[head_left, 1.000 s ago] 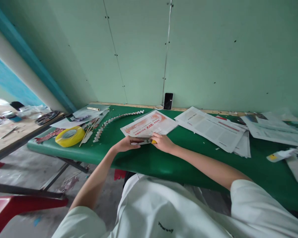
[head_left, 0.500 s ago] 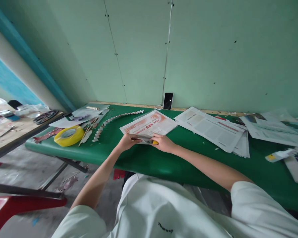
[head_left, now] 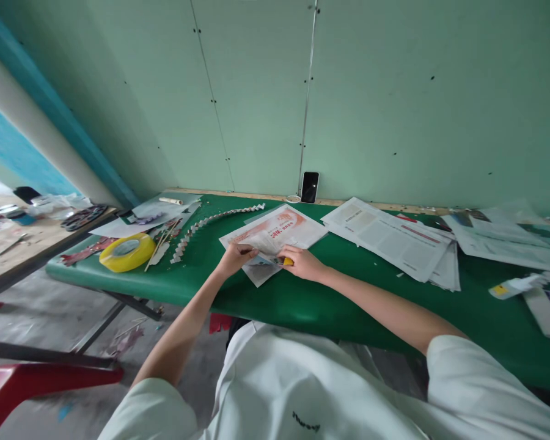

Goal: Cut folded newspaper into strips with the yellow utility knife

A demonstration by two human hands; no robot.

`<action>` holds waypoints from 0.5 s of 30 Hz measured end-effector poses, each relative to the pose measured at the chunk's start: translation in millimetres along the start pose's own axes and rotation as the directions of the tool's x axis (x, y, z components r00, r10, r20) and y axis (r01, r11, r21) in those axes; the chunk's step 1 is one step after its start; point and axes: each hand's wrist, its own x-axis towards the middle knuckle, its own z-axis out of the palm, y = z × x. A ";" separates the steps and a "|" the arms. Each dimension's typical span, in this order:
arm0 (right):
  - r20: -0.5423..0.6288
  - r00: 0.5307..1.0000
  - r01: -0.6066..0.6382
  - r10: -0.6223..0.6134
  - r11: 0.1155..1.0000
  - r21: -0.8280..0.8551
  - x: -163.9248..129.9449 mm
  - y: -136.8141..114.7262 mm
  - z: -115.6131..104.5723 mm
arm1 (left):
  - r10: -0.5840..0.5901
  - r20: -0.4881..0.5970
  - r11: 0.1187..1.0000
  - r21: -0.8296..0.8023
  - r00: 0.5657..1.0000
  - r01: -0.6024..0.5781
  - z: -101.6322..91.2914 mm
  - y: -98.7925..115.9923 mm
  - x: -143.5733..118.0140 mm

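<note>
A red-and-white printed newspaper sheet (head_left: 279, 231) lies on the green table (head_left: 302, 299) in front of me. My left hand (head_left: 234, 256) pinches its near left edge. My right hand (head_left: 302, 263) rests on the sheet's near edge and grips a small yellow-handled tool (head_left: 288, 261), mostly hidden under the fingers. A flap of the sheet (head_left: 261, 273) lies spread toward me between both hands.
A yellow tape roll (head_left: 127, 252), sticks and a zigzag folded paper strip (head_left: 211, 221) lie at the left. More newspapers (head_left: 394, 235) spread to the right. A black phone (head_left: 310, 186) leans on the wall. A red chair (head_left: 36, 379) stands lower left.
The folded near edge of the sheet has opened out toward me into a flap. My left hand shifted slightly up and right along the edge; my right hand stayed in place.
</note>
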 end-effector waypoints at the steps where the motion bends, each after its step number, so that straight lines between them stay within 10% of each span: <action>1: 0.009 1.000 0.001 0.000 0.999 -0.038 -0.9 -1.6 -0.1 | -0.007 -0.035 1.000 0.006 0.999 0.007 1.0 0.0 0.5; 15: 0.020 0.994 -0.101 0.107 0.977 -0.186 -1.6 14.1 -5.9 | 0.023 -0.183 1.000 0.020 0.983 -0.020 -4.0 7.1 3.6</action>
